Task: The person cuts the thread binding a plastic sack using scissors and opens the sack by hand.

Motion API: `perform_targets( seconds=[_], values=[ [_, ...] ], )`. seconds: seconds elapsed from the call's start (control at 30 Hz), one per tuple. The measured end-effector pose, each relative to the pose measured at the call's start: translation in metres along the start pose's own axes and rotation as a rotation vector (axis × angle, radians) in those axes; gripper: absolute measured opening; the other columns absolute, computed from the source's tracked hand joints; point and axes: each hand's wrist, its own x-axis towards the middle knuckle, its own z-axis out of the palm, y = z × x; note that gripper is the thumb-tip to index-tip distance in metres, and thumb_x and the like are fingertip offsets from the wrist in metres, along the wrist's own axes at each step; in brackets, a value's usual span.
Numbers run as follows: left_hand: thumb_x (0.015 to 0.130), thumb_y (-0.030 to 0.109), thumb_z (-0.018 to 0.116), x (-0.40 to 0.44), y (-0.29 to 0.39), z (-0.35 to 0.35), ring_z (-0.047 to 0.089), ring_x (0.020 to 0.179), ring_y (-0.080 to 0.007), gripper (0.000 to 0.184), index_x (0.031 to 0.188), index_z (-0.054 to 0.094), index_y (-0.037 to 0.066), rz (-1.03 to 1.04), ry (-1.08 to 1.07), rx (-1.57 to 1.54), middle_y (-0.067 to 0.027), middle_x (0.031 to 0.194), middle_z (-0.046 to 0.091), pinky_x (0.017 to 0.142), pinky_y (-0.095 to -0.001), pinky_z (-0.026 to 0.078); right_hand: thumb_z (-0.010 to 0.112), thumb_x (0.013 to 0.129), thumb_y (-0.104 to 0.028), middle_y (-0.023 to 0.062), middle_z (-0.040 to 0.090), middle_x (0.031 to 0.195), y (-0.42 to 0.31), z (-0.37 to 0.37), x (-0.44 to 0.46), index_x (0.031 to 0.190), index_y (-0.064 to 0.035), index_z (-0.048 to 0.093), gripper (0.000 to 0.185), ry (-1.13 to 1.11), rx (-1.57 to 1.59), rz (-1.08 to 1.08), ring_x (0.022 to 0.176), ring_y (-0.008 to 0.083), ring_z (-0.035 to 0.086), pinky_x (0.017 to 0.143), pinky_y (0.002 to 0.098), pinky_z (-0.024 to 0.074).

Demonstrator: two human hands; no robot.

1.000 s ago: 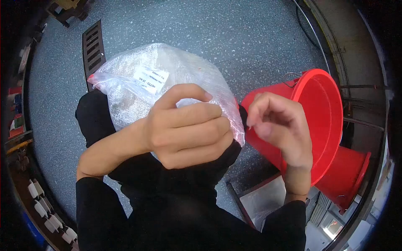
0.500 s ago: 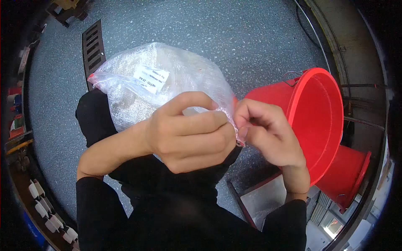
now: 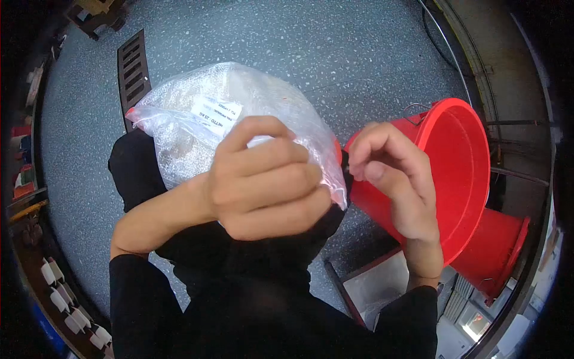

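A see-through woven plastic sack (image 3: pixel 179 90), bulging and full, lies between the person's legs, with a white label (image 3: pixel 220 112) reading NETTO 25 KG. Its near left corner is tied off in reddish stitching. My left hand (image 3: pixel 266 182) is closed on the sack's right end, knuckles up; its fingertips are hidden. Just right of that end, apart from the sack, my right hand (image 3: pixel 397 179) has thumb and fingers pinched together. Whatever lies between them, perhaps a thin thread, is too small to make out.
A large red bucket (image 3: pixel 460 191) lies tilted on the right, its mouth facing right, with a second red bucket (image 3: pixel 493 251) below it. A slotted drain grate (image 3: pixel 134 75) sits in the speckled floor (image 3: pixel 335 42). A metal-edged box (image 3: pixel 376 278) stands near my right forearm.
My right hand has drawn off the sack's end, moving right and slightly up. My left hand has shifted a little up and left, staying at the sack.
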Motion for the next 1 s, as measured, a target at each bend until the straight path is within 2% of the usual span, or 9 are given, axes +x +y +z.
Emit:
perform_targets(
  seconds=[0.07,0.17,0.27,0.37,0.57,0.77,0.87,1.0],
  values=[
    [0.068,0.013,0.082,0.000,-0.002,-0.001,0.061,0.075,-0.0189,0.020,0.085,0.072,0.011,-0.039,-0.006,-0.022,-0.0019,0.086,0.065,0.073,-0.0360,0.048,0.059,0.095,-0.004,0.0018,0.061,0.090,0.003,-0.004,-0.002,0.103,0.0007,0.058,0.009,-0.048,-0.005,-0.058,0.084,0.0080,0.058,0.076,0.0243,0.0454],
    [0.066,0.010,0.087,-0.001,-0.005,0.000,0.059,0.074,-0.0195,0.025,0.086,0.072,0.011,-0.065,0.017,-0.041,-0.0017,0.085,0.064,0.069,-0.0349,0.048,0.059,0.091,-0.009,0.0081,0.060,0.090,0.000,-0.001,-0.003,0.095,0.0017,0.060,0.011,-0.040,-0.193,-0.145,0.084,0.0152,0.057,0.077,0.0282,0.0454],
    [0.064,0.005,0.087,-0.001,-0.003,-0.003,0.059,0.072,-0.0193,0.027,0.086,0.072,0.010,-0.077,-0.001,-0.053,-0.0014,0.085,0.063,0.067,-0.0347,0.047,0.063,0.087,0.003,0.0113,0.065,0.092,0.008,0.000,0.000,0.096,0.0029,0.064,0.009,0.051,-0.344,-0.282,0.085,0.0182,0.061,0.078,0.0303,0.0483],
    [0.064,0.002,0.086,-0.002,-0.003,-0.001,0.058,0.069,-0.0190,0.027,0.086,0.072,0.009,-0.091,0.010,-0.064,-0.0015,0.083,0.063,0.065,-0.0342,0.046,0.065,0.080,0.013,0.0136,0.067,0.093,0.012,-0.007,0.006,0.099,0.0026,0.068,0.022,-0.053,-0.447,-0.449,0.084,0.0204,0.064,0.076,0.0318,0.0503],
    [0.064,-0.001,0.084,-0.002,-0.006,0.008,0.058,0.066,-0.0188,0.027,0.087,0.071,0.007,-0.105,0.086,-0.126,-0.0023,0.080,0.062,0.061,-0.0326,0.044,0.068,0.073,0.012,0.0128,0.066,0.089,0.014,-0.008,0.010,0.098,0.0025,0.070,0.027,-0.082,-0.539,-0.636,0.078,0.0224,0.064,0.068,0.0325,0.0511],
    [0.065,-0.001,0.083,0.001,-0.004,0.008,0.059,0.067,-0.0189,0.026,0.087,0.071,0.006,-0.180,0.085,-0.192,-0.0022,0.079,0.062,0.060,-0.0325,0.044,0.072,0.073,0.006,0.0101,0.065,0.087,0.018,-0.005,0.012,0.096,-0.0012,0.071,0.024,-0.012,-0.717,-0.795,0.073,0.0234,0.063,0.063,0.0319,0.0512],
    [0.064,0.001,0.082,0.002,-0.004,0.008,0.059,0.067,-0.0182,0.027,0.088,0.071,0.007,-0.181,0.064,-0.186,-0.0016,0.080,0.062,0.062,-0.0325,0.044,0.071,0.073,0.007,0.0094,0.064,0.085,0.022,-0.005,0.014,0.094,-0.0010,0.066,0.023,-0.013,-0.737,-0.811,0.070,0.0231,0.062,0.061,0.0320,0.0500],
    [0.064,0.002,0.080,-0.001,-0.001,0.007,0.059,0.069,-0.0171,0.028,0.090,0.073,0.010,-0.122,-0.001,-0.119,0.0002,0.081,0.062,0.064,-0.0314,0.043,0.066,0.075,0.008,0.0088,0.063,0.083,0.033,-0.003,0.014,0.092,-0.0008,0.062,0.019,-0.026,-0.541,-0.688,0.067,0.0220,0.062,0.060,0.0314,0.0491]
  ],
)
